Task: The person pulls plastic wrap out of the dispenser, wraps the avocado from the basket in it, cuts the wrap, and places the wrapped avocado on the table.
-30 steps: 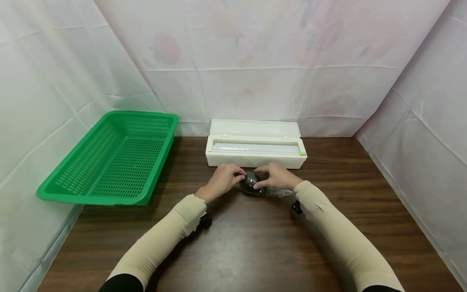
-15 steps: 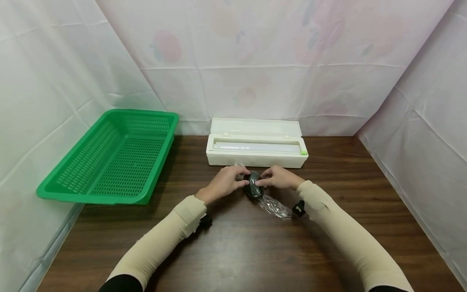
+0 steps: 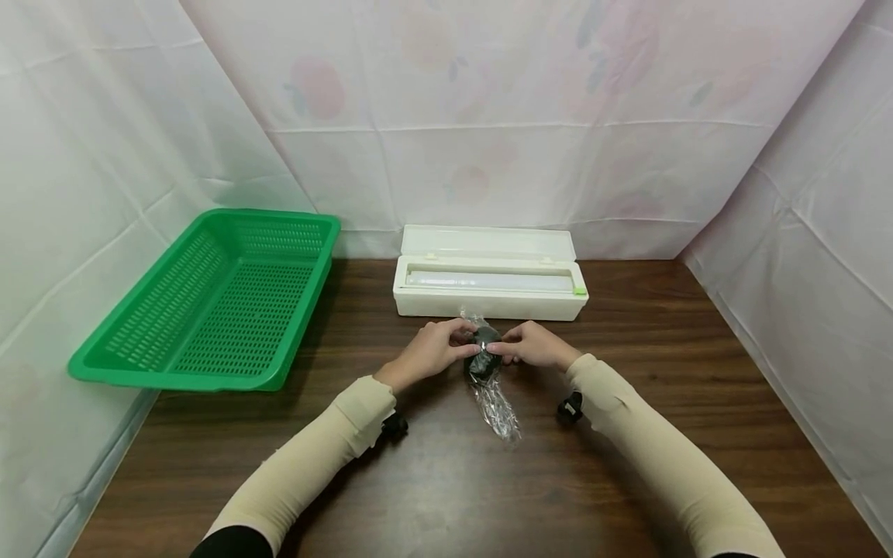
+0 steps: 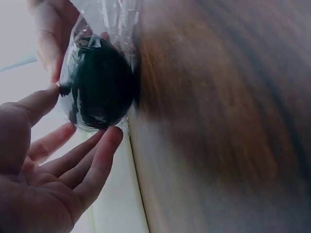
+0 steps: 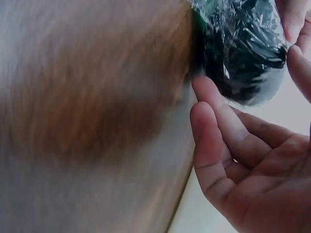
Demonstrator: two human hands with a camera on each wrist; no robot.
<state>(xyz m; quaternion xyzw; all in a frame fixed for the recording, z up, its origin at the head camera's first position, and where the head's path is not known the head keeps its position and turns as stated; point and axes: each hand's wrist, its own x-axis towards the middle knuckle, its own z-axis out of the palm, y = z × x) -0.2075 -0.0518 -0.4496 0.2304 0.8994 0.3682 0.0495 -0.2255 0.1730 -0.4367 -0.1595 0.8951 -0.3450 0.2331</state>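
Note:
A dark green, egg-shaped fruit that looks like an avocado [image 3: 483, 363] lies on the table, wrapped in clear plastic film [image 3: 497, 411]. One twisted tail of film trails toward me, and a shorter end sticks out on the far side. My left hand [image 3: 436, 346] holds the fruit from the left, its thumb on top and the fingers along the side, as the left wrist view also shows. From the right, my right hand [image 3: 533, 346] grips it, thumb on top beside the other thumb. In the right wrist view, the wrapped avocado [image 5: 243, 53] sits between thumb and curved fingers.
Just behind the hands stands a white cling film dispenser [image 3: 488, 304], its lid raised and a roll inside. To the left is a green perforated basket [image 3: 272, 372]. Light cloth curtains [image 3: 488, 139] enclose the back and sides of the brown wooden table [image 3: 460, 496].
The wrapped avocado has turned, so the long film tail has swung from the right to point toward me. Both hands have shifted slightly around it, thumbs now close together on top.

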